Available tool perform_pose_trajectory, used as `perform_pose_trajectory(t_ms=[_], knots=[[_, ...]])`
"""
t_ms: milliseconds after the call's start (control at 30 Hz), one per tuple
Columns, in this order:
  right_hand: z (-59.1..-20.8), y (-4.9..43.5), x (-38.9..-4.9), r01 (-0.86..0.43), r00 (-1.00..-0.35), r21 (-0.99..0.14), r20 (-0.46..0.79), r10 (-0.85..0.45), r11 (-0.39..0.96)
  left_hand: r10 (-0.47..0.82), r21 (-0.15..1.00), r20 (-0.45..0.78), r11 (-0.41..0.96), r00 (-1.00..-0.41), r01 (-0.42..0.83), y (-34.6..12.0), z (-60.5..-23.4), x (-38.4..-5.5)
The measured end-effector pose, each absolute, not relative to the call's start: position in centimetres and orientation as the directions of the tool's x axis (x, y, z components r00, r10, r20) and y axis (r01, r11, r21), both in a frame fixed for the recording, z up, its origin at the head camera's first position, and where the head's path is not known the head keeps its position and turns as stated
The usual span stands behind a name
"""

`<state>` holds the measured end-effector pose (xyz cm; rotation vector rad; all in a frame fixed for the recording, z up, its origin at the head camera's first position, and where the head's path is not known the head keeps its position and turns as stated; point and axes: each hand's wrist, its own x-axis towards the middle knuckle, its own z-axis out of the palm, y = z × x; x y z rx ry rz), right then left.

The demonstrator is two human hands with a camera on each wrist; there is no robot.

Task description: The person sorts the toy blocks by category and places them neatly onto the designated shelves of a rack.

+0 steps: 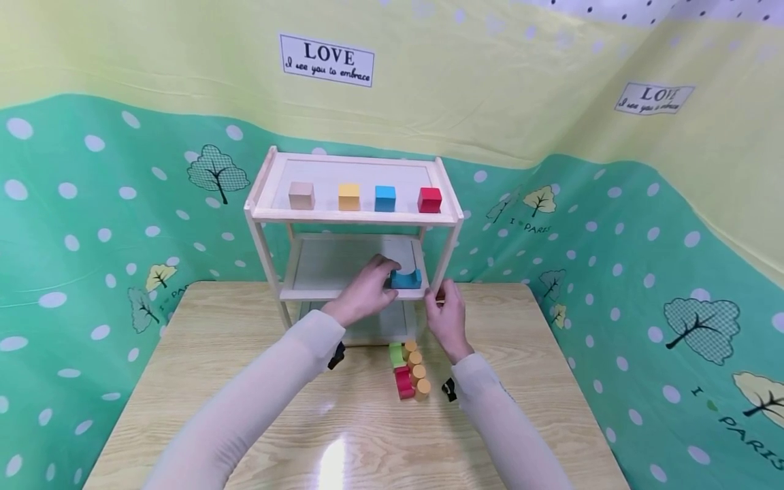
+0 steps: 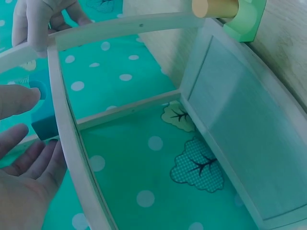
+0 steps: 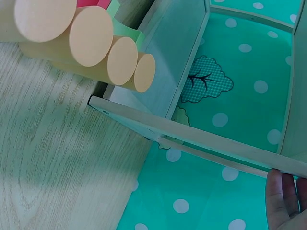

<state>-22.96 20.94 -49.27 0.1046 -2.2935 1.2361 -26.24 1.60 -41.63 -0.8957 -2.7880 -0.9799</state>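
Observation:
A blue arch block [image 1: 405, 280] lies on the middle board of a small whitish wooden shelf [image 1: 355, 216], near its right front corner. At its left end my left hand [image 1: 367, 289] pinches the block; in the left wrist view the thumb lies in the notch of the blue block [image 2: 44, 108] and the fingers are beside its lower end. My right hand [image 1: 448, 316] grips the right front post of the shelf, just beside the middle board. In the right wrist view only the fingers [image 3: 278, 199] show, touching the post.
On the top board stand a beige cube [image 1: 301, 196], a yellow cube [image 1: 349, 197], a blue cube [image 1: 385, 199] and a red cube [image 1: 429, 200]. Before the shelf, a green arch block [image 1: 397, 354], a red arch block [image 1: 404, 382] and several wooden cylinders [image 1: 418, 373] stand on the table [image 1: 275, 429].

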Motion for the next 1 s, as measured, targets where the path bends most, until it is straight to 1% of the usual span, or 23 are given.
perform_pose_trajectory(t_ms=[133, 333, 600, 1000], knots=[[-49.2, 20.9, -22.9, -0.291, -0.868, -0.767, 0.463, 0.18, 0.572, 0.5, 0.557, 0.239, 0.632, -0.832, 0.539, 1.3, -41.8, -26.1], [-49.3, 21.0, -22.9, -0.301, -0.862, -0.765, 0.474, 0.181, 0.57, 0.492, 0.55, 0.252, 0.636, -0.833, 0.542, 0.9, -41.9, -25.6], [-49.3, 21.0, -22.9, -0.303, -0.861, -0.762, 0.476, 0.179, 0.572, 0.503, 0.533, 0.319, 0.606, -0.803, 0.591, 0.3, -42.2, -24.4], [-49.1, 20.8, -22.8, -0.28, -0.874, -0.775, 0.449, 0.182, 0.567, 0.488, 0.594, 0.358, 0.539, -0.796, 0.597, -0.2, -43.3, -21.9]])
